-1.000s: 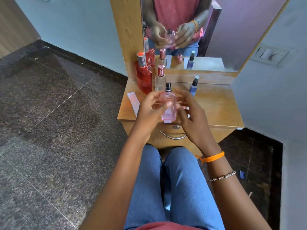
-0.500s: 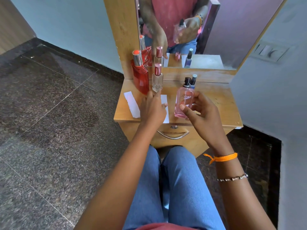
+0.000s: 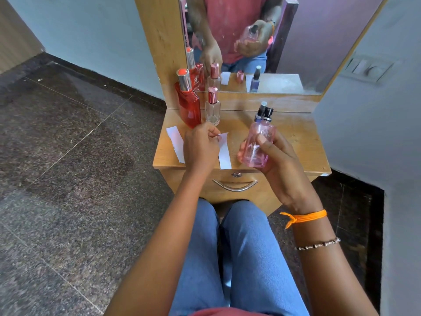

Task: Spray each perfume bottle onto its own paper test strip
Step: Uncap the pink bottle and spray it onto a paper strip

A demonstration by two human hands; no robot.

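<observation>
Just right of the frame's centre, the right hand (image 3: 276,156) grips a pink perfume bottle (image 3: 258,144) with a black spray head, held above the front edge of the wooden dressing table (image 3: 293,137), thumb pressed to the glass. At centre, the left hand (image 3: 200,147) pinches the far end of a white paper test strip (image 3: 224,156), lifting that end while the near end lies on the tabletop. A second strip (image 3: 175,142) lies flat to the left. Behind them, a red bottle (image 3: 188,106) and a small clear bottle (image 3: 213,108) with a rose cap stand side by side against the mirror (image 3: 307,49). A blue bottle is mostly hidden behind the pink one.
</observation>
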